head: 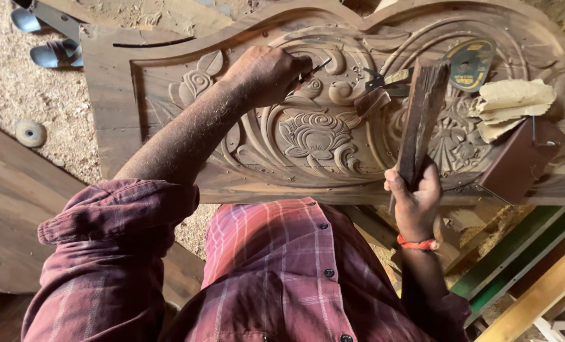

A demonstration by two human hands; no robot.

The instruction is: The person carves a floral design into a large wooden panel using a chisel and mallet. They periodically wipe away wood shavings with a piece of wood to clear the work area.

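Where left hand grips chisel, blade tip hidden.

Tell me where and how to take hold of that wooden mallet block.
Grip the wooden mallet block at its lower end, from below, as the right hand does now. It stands nearly upright over the carved wooden panel, so the long upper part stays free as the striking face. The left hand holds the chisel.
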